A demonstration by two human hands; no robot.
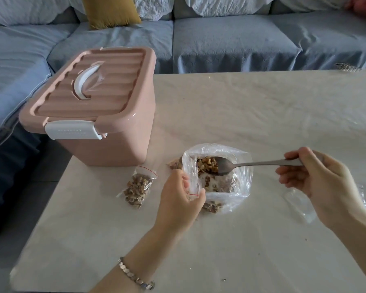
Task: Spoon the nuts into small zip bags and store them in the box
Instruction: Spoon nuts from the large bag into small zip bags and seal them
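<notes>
Holding the small zip bag (191, 176) pinched open in your left hand (179, 200) lets your right hand (317, 176), gripping the spoon (251, 164), tip nuts (208, 164) in. One full bag (136, 189) waits beside the shut box (106, 123), close for storing.

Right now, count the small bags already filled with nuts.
2. One filled bag lies in front of the pink box; a second shows partly behind the empty bag in the left hand. Others may be hidden.

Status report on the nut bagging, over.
Left hand pinches small zip bag open. Right hand holds spoon, tip in the nuts. Box lid shut, one filled bag outside.
</notes>
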